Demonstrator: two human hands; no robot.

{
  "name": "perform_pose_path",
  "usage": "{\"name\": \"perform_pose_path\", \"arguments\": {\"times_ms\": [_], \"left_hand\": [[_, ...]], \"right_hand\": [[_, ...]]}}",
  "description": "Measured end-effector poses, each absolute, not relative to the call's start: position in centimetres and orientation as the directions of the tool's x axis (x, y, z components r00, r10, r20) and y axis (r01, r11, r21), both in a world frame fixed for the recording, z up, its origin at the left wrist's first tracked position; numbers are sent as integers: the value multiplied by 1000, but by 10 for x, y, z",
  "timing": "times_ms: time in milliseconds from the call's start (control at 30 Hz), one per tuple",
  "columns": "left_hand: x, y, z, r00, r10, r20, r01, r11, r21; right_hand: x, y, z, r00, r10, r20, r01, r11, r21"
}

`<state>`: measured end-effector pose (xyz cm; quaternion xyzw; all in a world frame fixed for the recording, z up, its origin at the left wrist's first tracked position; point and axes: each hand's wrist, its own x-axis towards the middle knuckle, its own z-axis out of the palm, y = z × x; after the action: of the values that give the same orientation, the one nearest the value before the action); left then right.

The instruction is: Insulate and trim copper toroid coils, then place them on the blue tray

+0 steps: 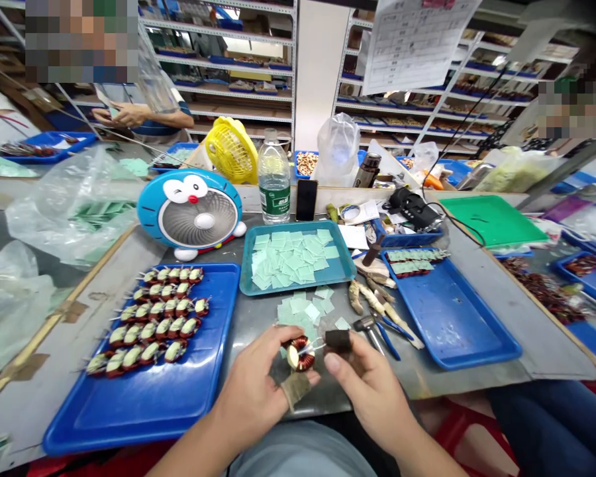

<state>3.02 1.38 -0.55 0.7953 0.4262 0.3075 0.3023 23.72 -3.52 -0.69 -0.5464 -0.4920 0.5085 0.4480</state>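
My left hand holds a small ring coil wound with copper-coloured wire, with a pale pad on its near side. A brownish wrap covers that thumb. Pale wire leads stick out of the coil to the right. The fingers of my right hand are closed at these leads, and a dark wrap or block sits at the index fingertip. What lies between the right fingertips is partly hidden. Just beyond my hands are loose pale green square sheets.
A blue tray at left holds rows of coils; another blue tray at right holds several. Between them stand a teal tray of green squares, pliers and a hammer. Behind are a blue fan, a water bottle and a phone.
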Motion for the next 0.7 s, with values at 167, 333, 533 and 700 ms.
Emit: {"name": "perform_pose_path", "arguments": {"times_ms": [167, 333, 533, 700], "left_hand": [[30, 10, -2, 455, 859, 234, 453, -450, 770], [32, 9, -1, 526, 845, 96, 352, -319, 880], [38, 6, -1, 516, 846, -131, 258, -8, 966], [40, 8, 2, 449, 887, -112, 413, -95, 906]], "right_hand": [[225, -29, -10, -25, 985, -173, -87, -175, -981], [221, -37, -18, 15, 991, -130, -102, -128, -986], [227, -36, -18, 51, 989, 137, 255, 120, -960], [226, -35, -18, 53, 997, 48, 305, 30, -952]]}}
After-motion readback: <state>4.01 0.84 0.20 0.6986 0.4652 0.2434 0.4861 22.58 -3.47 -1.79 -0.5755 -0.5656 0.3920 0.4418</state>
